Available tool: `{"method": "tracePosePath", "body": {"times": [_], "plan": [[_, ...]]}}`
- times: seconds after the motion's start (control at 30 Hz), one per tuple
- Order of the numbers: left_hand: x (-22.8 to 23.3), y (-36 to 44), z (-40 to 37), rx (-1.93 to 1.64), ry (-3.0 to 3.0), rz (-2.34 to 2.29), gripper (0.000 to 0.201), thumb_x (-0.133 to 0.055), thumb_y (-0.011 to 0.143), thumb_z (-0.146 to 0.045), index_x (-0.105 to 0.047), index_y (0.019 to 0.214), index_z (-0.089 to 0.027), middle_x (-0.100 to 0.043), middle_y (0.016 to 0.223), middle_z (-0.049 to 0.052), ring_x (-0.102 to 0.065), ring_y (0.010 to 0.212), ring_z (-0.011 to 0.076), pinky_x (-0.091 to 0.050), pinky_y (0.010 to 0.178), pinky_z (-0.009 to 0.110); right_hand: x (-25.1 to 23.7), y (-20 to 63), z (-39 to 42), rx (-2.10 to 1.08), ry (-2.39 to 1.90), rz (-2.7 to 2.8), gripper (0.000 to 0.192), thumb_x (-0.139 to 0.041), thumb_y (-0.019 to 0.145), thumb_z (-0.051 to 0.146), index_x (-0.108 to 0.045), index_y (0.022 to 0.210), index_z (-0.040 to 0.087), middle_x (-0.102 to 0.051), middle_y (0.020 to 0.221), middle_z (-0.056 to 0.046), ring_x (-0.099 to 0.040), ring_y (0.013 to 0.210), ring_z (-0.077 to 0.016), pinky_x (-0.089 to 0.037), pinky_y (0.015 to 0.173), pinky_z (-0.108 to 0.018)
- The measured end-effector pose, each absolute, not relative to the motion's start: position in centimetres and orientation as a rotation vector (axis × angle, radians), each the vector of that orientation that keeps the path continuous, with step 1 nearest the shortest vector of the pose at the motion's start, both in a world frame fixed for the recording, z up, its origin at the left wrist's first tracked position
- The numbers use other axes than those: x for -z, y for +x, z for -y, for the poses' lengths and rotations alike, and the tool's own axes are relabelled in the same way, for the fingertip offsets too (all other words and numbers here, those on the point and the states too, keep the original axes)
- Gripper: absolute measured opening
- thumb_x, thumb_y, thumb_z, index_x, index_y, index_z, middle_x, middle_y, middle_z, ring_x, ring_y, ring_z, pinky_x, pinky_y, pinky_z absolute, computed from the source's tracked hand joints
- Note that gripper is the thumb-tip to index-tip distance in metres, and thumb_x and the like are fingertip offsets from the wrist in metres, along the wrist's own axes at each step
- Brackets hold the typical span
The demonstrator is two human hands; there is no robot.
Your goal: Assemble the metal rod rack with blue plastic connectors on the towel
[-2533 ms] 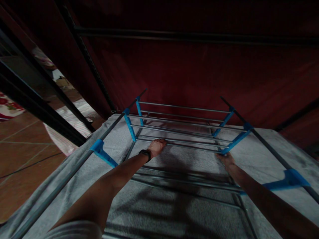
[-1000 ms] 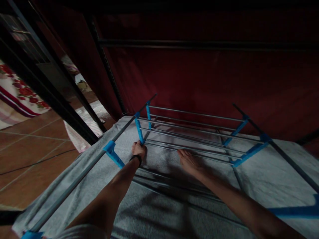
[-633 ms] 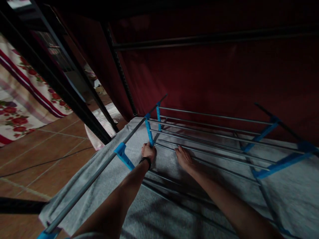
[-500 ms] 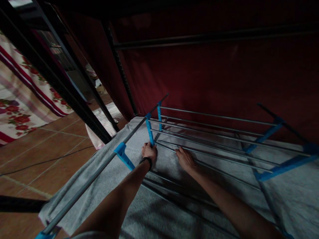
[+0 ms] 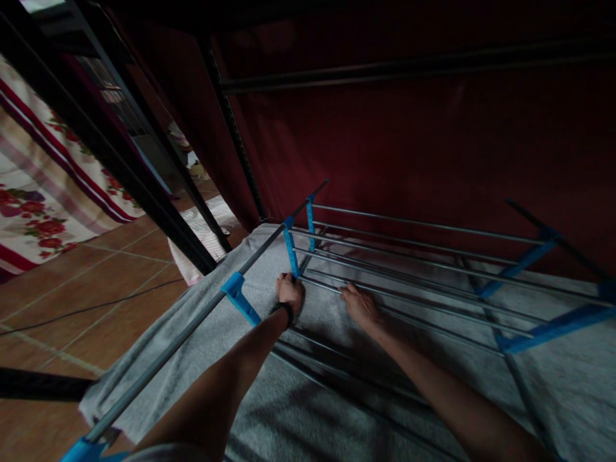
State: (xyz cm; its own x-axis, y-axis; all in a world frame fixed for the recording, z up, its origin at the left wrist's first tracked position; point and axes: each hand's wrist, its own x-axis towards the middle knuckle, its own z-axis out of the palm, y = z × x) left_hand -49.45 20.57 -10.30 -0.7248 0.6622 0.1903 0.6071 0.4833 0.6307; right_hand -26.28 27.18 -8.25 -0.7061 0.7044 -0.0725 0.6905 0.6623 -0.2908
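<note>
A rack frame of grey metal tubes and blue plastic brackets lies on its side on a grey blanket [image 5: 269,256]. My left hand [image 5: 290,292], with a dark band at the wrist, is closed round the lower end of a blue bracket [image 5: 291,253]; its fingertips are partly hidden. To its right, my right hand [image 5: 360,305] grips a thin metal tube [image 5: 320,283], whose left end meets that bracket by my left hand. A long side pole [image 5: 192,327] runs through the brackets on the left. Another blue bracket [image 5: 240,298] sits nearer me on this pole.
Blue brackets [image 5: 553,327] hold the tubes' far ends at the right. A dark red curtain [image 5: 409,147] hangs behind, crossed by a black metal bar [image 5: 385,74]. Black posts [image 5: 158,212] stand at the left, above a tiled floor [image 5: 110,282] with a cable.
The left end of the tube in my right hand has moved left and up to the bracket; it stood slightly apart before. My left hand keeps its place on the bracket.
</note>
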Motion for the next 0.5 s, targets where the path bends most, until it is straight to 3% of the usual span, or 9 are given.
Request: {"method": "tracePosePath", "body": {"times": [0.17, 0.5], "plan": [[10.59, -49.61, -20.66, -1.083, 1.122, -2.596, 0.007, -0.056, 0.088, -0.019, -0.058, 0.082, -0.019, -0.058, 0.095, 0.006, -0.054, 0.086, 0.0174, -0.045, 0.084, 0.029, 8.33, -26.38, -27.38, -0.461, -1.171, 2.83, 0.045, -0.027, 0.104, 0.022, -0.055, 0.139, 0.025, -0.061, 0.133, -0.007, -0.065, 0.109, -0.0187, -0.046, 0.086, -0.027], [10.99, -49.87, -20.6, -1.064, 1.134, -2.584, 0.006, -0.057, 0.09, -0.021, -0.062, 0.087, -0.019, -0.06, 0.097, 0.008, -0.056, 0.09, 0.0188, -0.044, 0.087, 0.031, 8.13, -26.41, -27.56, -0.448, -1.204, 2.868, 0.047, -0.026, 0.104, 0.024, -0.052, 0.143, 0.027, -0.057, 0.141, -0.008, -0.063, 0.115, -0.0195, -0.047, 0.091, -0.029]]}}
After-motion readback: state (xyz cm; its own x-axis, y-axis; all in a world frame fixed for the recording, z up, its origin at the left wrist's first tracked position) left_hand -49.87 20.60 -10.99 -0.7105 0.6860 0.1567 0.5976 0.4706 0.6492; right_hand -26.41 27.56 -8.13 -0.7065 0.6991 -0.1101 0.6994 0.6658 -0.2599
